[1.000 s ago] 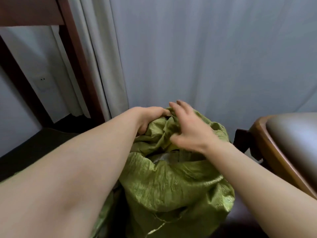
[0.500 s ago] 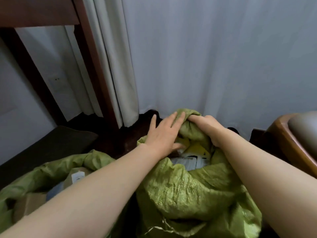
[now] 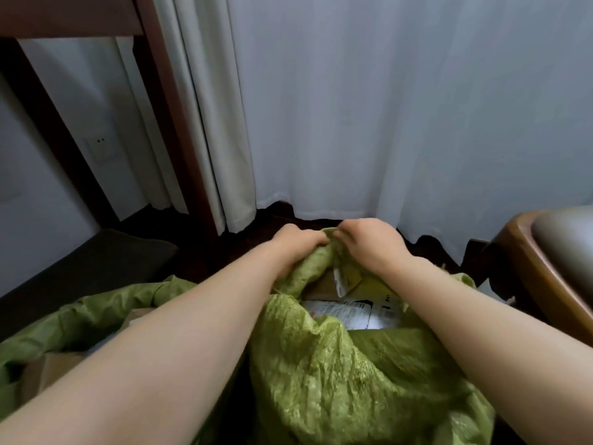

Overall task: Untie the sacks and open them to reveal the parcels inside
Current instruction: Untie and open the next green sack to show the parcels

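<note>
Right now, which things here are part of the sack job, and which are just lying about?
Job: left hand, right hand, both gripping the mouth of the near sack; labelled parcels inside it; second sack on the left, cardboard box in it.
Lying about: curtain, chair, wall socket.

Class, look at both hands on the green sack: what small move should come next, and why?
Probably draw the hands apart, spreading the mouth wider. The left hand and right hand pinch the far rim of the green sack close together, so the labelled parcels show only partly.
</note>
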A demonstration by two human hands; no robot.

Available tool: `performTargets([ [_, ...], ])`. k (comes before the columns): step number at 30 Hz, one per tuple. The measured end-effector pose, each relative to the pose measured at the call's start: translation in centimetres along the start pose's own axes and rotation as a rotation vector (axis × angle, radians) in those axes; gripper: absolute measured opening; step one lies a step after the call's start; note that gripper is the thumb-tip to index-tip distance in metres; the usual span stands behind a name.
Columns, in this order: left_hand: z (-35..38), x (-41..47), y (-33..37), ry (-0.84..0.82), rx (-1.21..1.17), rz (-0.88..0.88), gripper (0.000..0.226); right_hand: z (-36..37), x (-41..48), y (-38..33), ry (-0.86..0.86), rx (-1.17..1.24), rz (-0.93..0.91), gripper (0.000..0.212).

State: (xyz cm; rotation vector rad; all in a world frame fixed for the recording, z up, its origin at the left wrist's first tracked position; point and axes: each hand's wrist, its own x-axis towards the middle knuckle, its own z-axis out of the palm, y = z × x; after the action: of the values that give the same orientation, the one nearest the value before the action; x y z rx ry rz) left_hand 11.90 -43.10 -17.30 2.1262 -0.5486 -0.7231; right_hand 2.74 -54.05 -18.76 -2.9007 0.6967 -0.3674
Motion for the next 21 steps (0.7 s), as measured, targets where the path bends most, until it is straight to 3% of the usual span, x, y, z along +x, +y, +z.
performTargets([
  [1, 0.3, -0.5, 0.2, 0.061, 0.258, 0.111, 0.053, 0.2, 0.6, 0.3, 0.001, 0.032, 0.101, 0.031],
  [2, 0.5, -1.0, 0.2, 0.079, 0.524, 0.207, 0.079, 0.4, 1.2, 0.7, -0.017, 0.06, 0.187, 0.031],
  [4, 0.8, -2.4, -0.1, -0.02, 0.884, 0.284, 0.128, 0.9, 2.2, 1.6, -0.033, 0.116, 0.321, 0.032],
  [5, 0.9, -2.8, -0.7, -0.069, 1.004, 0.281, 0.138, 1.2, 2.5, 2.0, -0.034, 0.143, 0.371, 0.033],
  [8, 0.8, -3.1, -3.6, -0.143, 1.205, 0.171, 0.124, 1.5, 2.9, 3.4, -0.035, 0.198, 0.505, 0.033],
  [12, -2.4, -2.9, -6.9, -0.172, 1.154, 0.04, 0.102, 1.2, 1.9, 6.1, 0.009, 0.294, 0.698, 0.029],
  [15, -3.6, -2.6, -7.7, -0.104, 1.091, 0.09, 0.091, 1.8, 1.3, 6.4, 0.023, 0.326, 0.696, 0.032],
  [19, -3.0, -2.8, -7.1, -0.084, 0.798, -0.022, 0.077, 2.5, 1.1, 5.2, 0.005, 0.348, 0.651, 0.037],
  [21, -2.7, -3.3, -6.4, 0.003, 0.834, -0.048, 0.08, 2.6, 1.3, 5.0, -0.012, 0.353, 0.642, 0.036],
])
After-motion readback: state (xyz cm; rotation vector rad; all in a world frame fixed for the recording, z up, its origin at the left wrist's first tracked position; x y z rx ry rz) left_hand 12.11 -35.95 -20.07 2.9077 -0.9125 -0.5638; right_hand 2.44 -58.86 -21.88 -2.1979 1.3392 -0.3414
